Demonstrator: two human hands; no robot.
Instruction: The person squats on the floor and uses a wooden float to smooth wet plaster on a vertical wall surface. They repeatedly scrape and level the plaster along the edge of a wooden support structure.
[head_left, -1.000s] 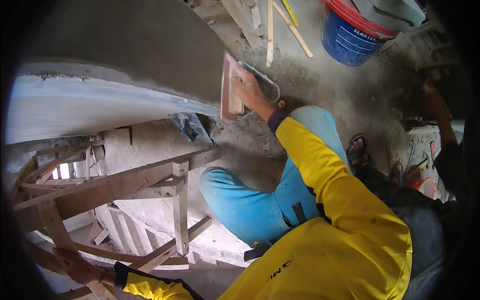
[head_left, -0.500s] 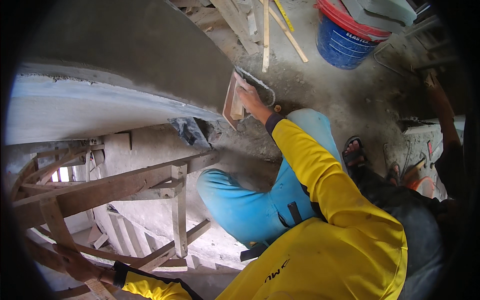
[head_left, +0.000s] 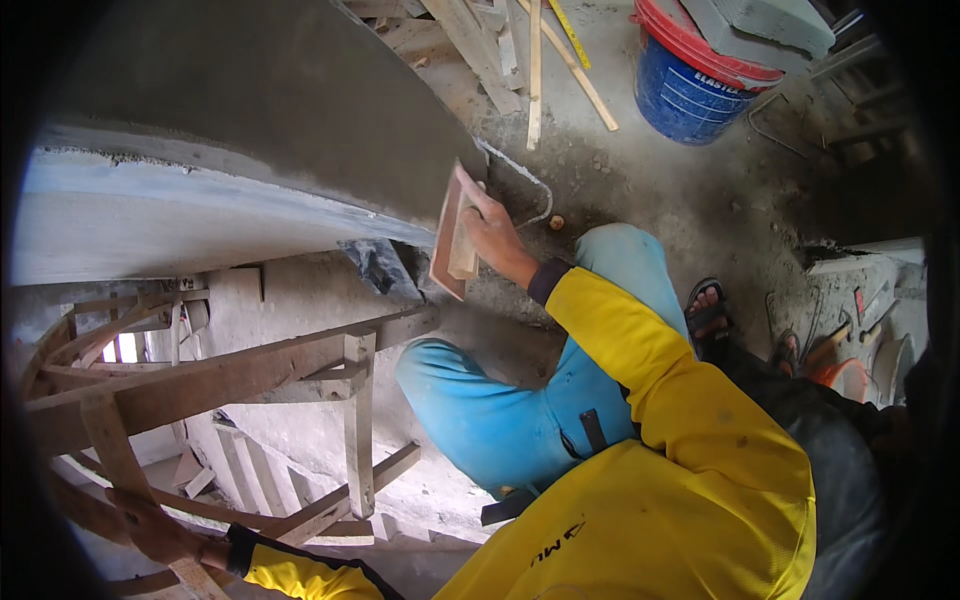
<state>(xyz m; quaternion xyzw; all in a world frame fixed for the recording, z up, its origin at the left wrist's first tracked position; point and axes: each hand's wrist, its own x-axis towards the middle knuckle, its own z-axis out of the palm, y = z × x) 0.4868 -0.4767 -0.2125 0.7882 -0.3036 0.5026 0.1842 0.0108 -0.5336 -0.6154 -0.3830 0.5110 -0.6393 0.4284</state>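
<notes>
My right hand [head_left: 493,240] is wrapped round the handle of a wooden plastering float [head_left: 446,238]. The float stands on edge at the near right end of a smooth grey mortar surface [head_left: 280,110], its face turned toward that surface's edge. Whether it touches the mortar there I cannot tell. Down at the lower left, my left hand [head_left: 160,527] grips a slanting wooden strut [head_left: 118,445] of a timber frame [head_left: 220,378]; some of its fingers are hidden in shadow.
Below the mortar edge lies a crumpled dark plastic sheet [head_left: 378,268]. A blue bucket [head_left: 690,95] with a red rim carries grey blocks [head_left: 765,25]. Loose boards [head_left: 480,55] and a yellow tape measure [head_left: 571,35] lie at the back. A co-worker's sandalled foot [head_left: 708,308] is at my right.
My right hand has drawn the float toward me and slightly left along the mortar's edge. The co-worker's arm at the right has dropped out of sight. My left hand stays put.
</notes>
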